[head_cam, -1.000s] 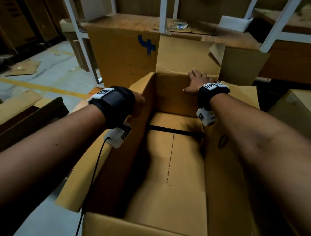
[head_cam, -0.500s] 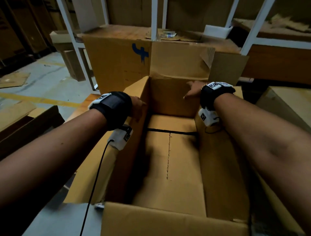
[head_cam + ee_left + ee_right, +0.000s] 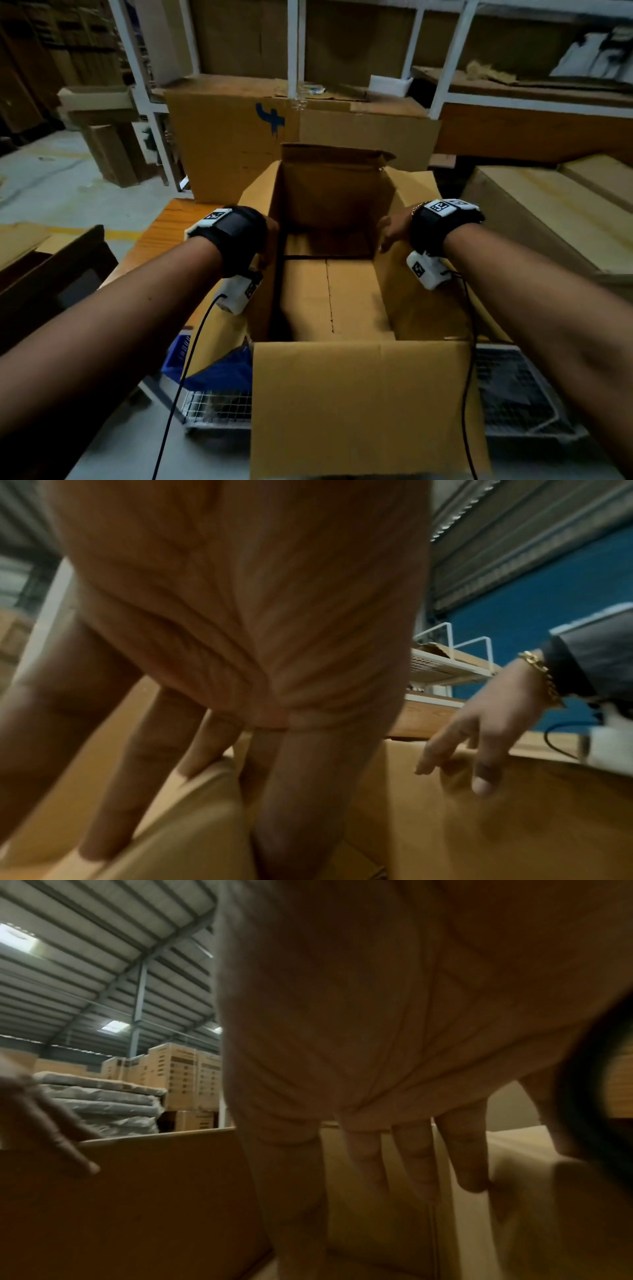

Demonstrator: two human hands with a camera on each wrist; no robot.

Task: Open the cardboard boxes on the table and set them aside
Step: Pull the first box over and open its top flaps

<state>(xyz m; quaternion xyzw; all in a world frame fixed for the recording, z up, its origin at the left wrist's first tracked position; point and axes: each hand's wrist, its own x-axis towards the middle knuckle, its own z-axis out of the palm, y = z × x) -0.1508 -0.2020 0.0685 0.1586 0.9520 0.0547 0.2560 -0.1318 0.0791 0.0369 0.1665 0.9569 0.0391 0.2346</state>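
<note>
An open, empty cardboard box [image 3: 359,404] stands in front of me with its flaps spread; the far flap [image 3: 335,154] points up. My left hand [image 3: 270,236] grips the box's left wall, thumb inside and fingers on the outer face [image 3: 113,791]. My right hand [image 3: 394,229] rests on the right wall with straight, loose fingers [image 3: 411,1164] pointing down inside the box; it is also seen across the box as the right hand [image 3: 455,750] in the left wrist view. Both palms fill most of the wrist views.
Behind the box stands a big cardboard box with a blue mark [image 3: 233,144] under a white rack [image 3: 293,51]. Flat cartons [image 3: 548,212] lie at the right. A wire cart [image 3: 219,407] with a blue item [image 3: 219,370] is below. The wooden table [image 3: 164,233] shows at the left.
The box has come toward me and away from the big box. My right hand has moved from the far wall to the right wall. The far flap now stands up.
</note>
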